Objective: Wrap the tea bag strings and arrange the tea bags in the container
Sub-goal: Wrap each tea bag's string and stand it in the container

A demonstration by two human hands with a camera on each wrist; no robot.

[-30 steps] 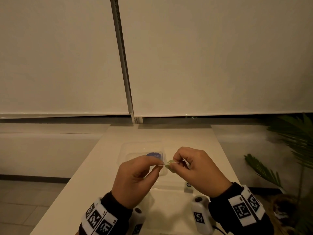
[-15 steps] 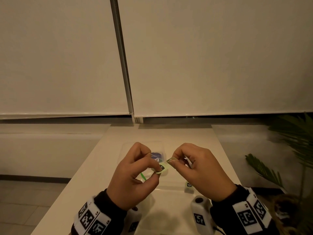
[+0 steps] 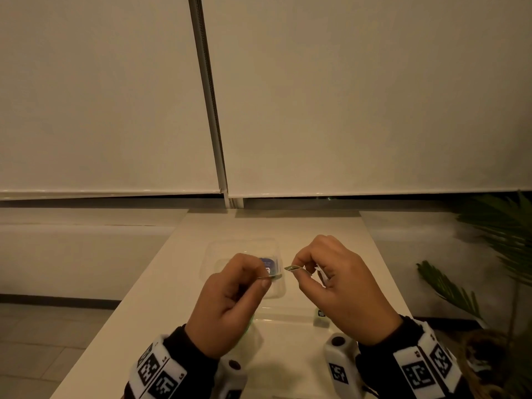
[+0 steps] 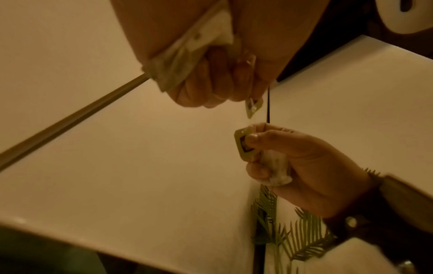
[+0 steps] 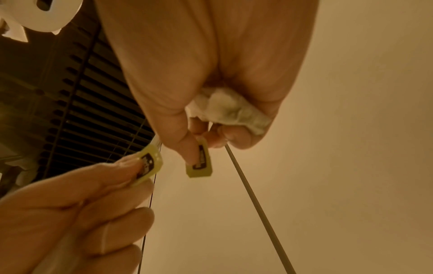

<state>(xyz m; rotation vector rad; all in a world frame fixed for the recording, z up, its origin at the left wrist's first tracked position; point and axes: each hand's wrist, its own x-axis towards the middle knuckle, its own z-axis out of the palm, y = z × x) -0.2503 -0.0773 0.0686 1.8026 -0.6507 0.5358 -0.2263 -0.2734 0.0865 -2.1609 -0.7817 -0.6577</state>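
Both hands hover over the clear plastic container [image 3: 214, 251] on the white table. My left hand [image 3: 266, 279] pinches a yellow-green tag [image 4: 254, 106] between thumb and forefinger, with a white tea bag [image 4: 185, 59] tucked in its palm. My right hand [image 3: 298, 270] pinches a second yellow-green tag [image 5: 201, 164] and curls its other fingers round another tea bag [image 5: 234, 109]. The two tags sit a short gap apart, above the container's near right corner. Inside the container lies a blue-labelled packet [image 3: 269, 263]. The strings are too thin to trace.
The table [image 3: 161, 283] is narrow, with edges falling off left and right. A small white marker cube [image 3: 321, 315] stands near my right wrist. Palm leaves [image 3: 501, 234] reach in at the right. Closed blinds [image 3: 345, 96] fill the back.
The hands have drawn apart: a second ago the fingertips met over one spot, now the two tags are separated. The left hand has dropped slightly toward me.
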